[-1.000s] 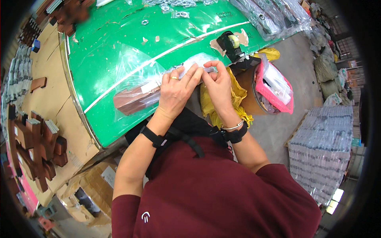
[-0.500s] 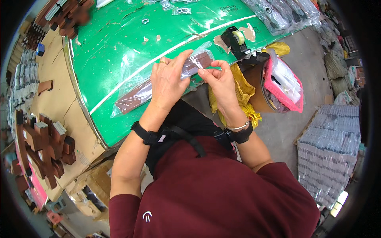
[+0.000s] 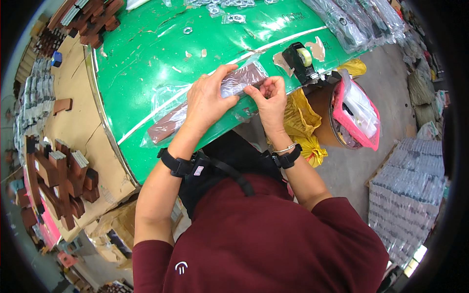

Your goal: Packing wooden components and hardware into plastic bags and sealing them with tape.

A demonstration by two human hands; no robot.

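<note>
A long brown bar (image 3: 163,128) in a clear plastic bag (image 3: 166,97) lies slantwise along the near edge of the green tabletop. My left hand (image 3: 207,102) wraps over the middle of the bagged bar, thumb on the near side and fingers on the far side. At the bar's right end, my right hand (image 3: 271,100) is closed, with its thumb and fingers pinching at the near edge of the bag. What lies under the left palm is hidden. To the right of my right hand stands a black tape dispenser (image 3: 300,62) with a roll of clear tape.
Brown bars are stacked on the cardboard-covered surface (image 3: 73,115) at left. Metal nuts (image 3: 187,30) and small bagged parts (image 3: 233,19) lie farther back. Bagged grey goods (image 3: 337,27) sit at far right. Beside the table stands a drum with a pink basket (image 3: 375,124) of plastic bags.
The plastic that stood bunched up between my hands now lies smooth over the bar's right end. My right hand has come down to the bar's near edge. The whole view has shifted slightly.
</note>
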